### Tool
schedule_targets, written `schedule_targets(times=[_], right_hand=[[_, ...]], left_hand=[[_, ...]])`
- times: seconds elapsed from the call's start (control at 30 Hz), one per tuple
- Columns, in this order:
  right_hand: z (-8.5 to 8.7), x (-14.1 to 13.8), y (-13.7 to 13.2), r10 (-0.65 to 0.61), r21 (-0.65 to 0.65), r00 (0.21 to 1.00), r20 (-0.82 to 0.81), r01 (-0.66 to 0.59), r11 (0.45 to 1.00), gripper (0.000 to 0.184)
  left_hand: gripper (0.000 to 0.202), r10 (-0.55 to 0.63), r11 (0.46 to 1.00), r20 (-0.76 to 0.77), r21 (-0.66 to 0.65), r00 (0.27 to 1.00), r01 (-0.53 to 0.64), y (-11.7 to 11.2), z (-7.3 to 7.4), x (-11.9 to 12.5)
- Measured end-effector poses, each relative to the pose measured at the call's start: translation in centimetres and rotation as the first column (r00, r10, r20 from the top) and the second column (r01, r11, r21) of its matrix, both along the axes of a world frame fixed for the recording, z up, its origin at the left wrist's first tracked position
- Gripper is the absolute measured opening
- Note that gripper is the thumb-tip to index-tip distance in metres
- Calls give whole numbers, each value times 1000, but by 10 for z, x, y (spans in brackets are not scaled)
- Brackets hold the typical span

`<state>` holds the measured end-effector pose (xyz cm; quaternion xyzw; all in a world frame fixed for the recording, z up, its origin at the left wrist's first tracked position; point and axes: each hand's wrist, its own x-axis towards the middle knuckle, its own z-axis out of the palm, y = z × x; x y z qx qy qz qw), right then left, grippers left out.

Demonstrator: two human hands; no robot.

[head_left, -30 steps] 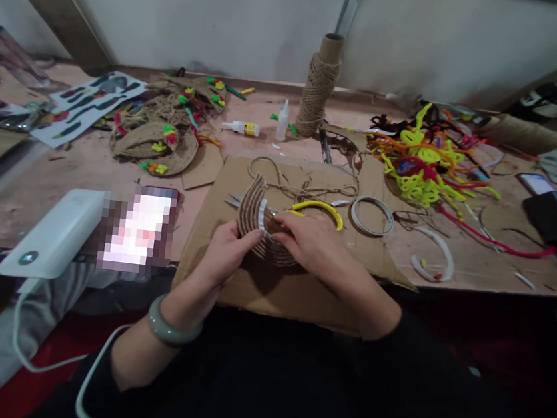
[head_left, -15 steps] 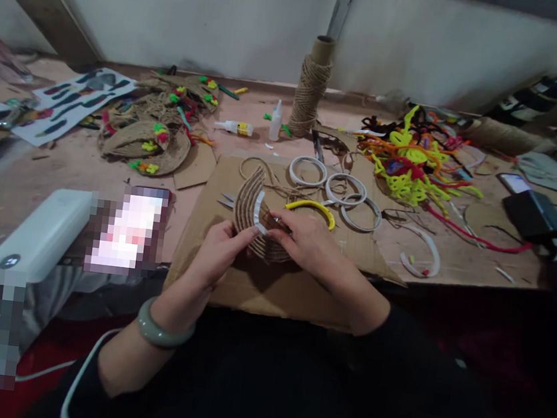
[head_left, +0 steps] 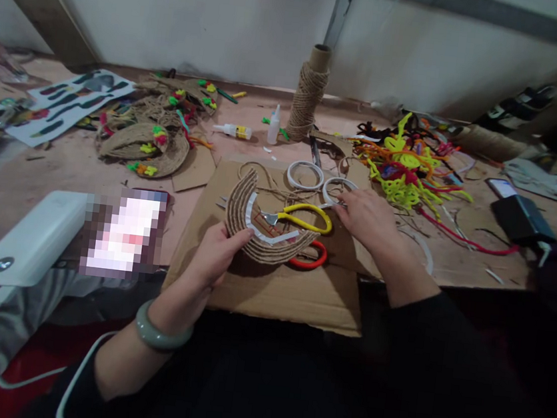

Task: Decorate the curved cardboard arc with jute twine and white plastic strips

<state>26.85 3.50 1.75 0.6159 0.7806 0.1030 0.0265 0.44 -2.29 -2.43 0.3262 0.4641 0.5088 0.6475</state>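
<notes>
- Left fingers (head_left: 239, 237) are closed on the left end of the crescent (head_left: 263, 253) — thumb on top; the left hand (head_left: 213, 255) holds it just over the cardboard (head_left: 273, 296).
- Right fingers (head_left: 348, 200) are loosely spread and hold nothing.
- Their tips sit at a tape ring (head_left: 334, 182) — touching or not, I cannot tell; it lies up-left of the right hand (head_left: 370, 219), the nearer hand.
- Scissors (head_left: 282, 217) lie between the hands, long axis across.

A single head-worn camera looks forward and down, close over the cluttered table (head_left: 77, 166), toward the wall (head_left: 205, 13).
</notes>
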Motion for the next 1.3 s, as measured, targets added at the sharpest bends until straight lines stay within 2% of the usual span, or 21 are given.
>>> schedule_targets(times=[0.07, 0.13, 0.27, 0.37, 0.5, 0.63, 0.77, 0.9, 1.0, 1.13, 1.3], right_hand=[[-2, 6, 1, -15, -21, 999, 50, 16, 1000, 31], [3, 9, 2, -37, -34, 998, 56, 39, 999, 30], [28, 5, 12, -148, 22, 988, -50, 150, 989, 28], [40, -18, 28, -55, 44, 995, -88, 59, 997, 28], [27, -54, 49, 43, -98, 999, 12, -41, 994, 29], [11, -62, 59, 107, -217, 991, 86, -87, 972, 29], [19, -58, 64, 111, -241, 987, 119, -80, 967, 32], [40, -70, 79, 138, -175, 990, 19, -132, 976, 33], [47, -93, 98, 237, -151, 968, -82, -247, 957, 31], [41, -134, 121, 314, -143, 937, -154, -336, 931, 29], [24, -175, 144, 334, -249, 929, -156, -365, 897, 32]], left_hand=[[32, -2, 1000, -13, 1, 1000, 2, 0, 0, 0], [31, -3, 1000, -27, -1, 1000, 3, 1, -1, -1], [30, -6, 1000, -44, 0, 999, 6, 2, -3, -2], [30, -10, 1000, -43, -4, 999, 10, 3, -3, -1], [31, -5, 1000, -29, -7, 1000, 5, 2, -1, 0], [30, -18, 1000, -29, -17, 999, 18, 0, 3, 1], [27, -64, 998, -44, -2, 997, 64, 0, 6, 1], [27, -81, 997, -53, 9, 995, 82, 0, 4, 0], [26, -75, 997, -41, 7, 996, 75, 0, 1, -1], [26, -64, 997, -37, 27, 997, 65, 1, -3, -2], [25, -72, 997, -48, 34, 996, 74, 1, -6, -3]])
